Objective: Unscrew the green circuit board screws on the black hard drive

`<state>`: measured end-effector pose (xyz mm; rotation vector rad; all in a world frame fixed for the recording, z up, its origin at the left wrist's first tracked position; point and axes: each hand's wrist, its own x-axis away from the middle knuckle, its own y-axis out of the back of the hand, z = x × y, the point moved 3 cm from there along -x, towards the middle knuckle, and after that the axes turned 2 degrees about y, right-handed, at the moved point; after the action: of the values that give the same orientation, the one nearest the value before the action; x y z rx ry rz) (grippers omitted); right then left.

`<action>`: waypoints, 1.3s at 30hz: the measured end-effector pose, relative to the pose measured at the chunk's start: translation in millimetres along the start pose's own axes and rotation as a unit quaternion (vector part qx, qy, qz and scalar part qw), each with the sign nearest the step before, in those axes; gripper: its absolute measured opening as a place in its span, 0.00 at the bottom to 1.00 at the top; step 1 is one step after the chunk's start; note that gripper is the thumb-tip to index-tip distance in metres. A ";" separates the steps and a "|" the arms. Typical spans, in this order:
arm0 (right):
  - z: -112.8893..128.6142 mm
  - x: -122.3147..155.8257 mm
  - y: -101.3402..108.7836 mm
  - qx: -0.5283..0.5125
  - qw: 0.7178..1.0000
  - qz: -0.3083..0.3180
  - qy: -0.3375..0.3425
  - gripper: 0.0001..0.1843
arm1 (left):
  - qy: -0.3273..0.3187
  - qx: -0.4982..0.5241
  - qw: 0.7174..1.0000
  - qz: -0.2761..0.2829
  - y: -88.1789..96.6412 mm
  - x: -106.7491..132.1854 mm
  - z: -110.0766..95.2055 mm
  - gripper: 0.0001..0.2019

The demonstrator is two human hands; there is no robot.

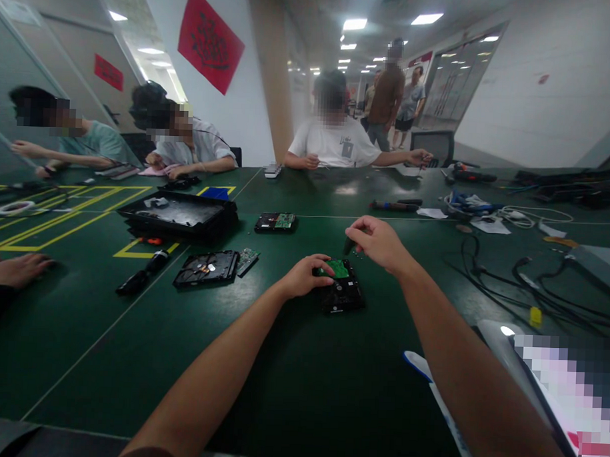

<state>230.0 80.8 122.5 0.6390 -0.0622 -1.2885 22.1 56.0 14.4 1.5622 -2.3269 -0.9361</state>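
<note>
Apparently, tool work at the hard drive [343,298] is in hand | hard drive lying on table [289,388], steadied by left hand [303,276], thumb and finger apart | dark tool [348,246] pinched by right hand [379,244] above hard drive's far edge | careful tool placement seems called for next

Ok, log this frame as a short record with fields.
Left hand: rests on a rectangular black hard drive with a green circuit board
Right hand: pinches a small dark object, too unclear to identify, near the drive's far edge
Left of drive: another black hard drive beside a small grey circuit board
Beyond it: shallow rectangular black tray
Right side: black cables and a yellow tag
Surface: dark green table
</note>
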 end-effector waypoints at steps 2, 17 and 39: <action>2.6 1.0 -1.1 -0.018 1.000 0.015 0.003 0.13 | -0.002 0.000 1.000 -0.002 -0.1 -0.1 0.4 0.10; 2.2 0.7 0.6 -0.005 1.000 0.005 0.014 0.15 | -0.003 0.000 1.000 -0.003 0.0 -0.1 -1.8 0.10; -1.5 -0.2 -3.4 -0.037 0.999 0.025 -0.005 0.12 | -0.002 0.003 1.000 0.000 0.3 -0.7 0.3 0.10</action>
<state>227.6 81.1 119.7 0.5647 -0.0382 -1.2404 22.0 56.7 14.5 1.5647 -2.3339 -0.9337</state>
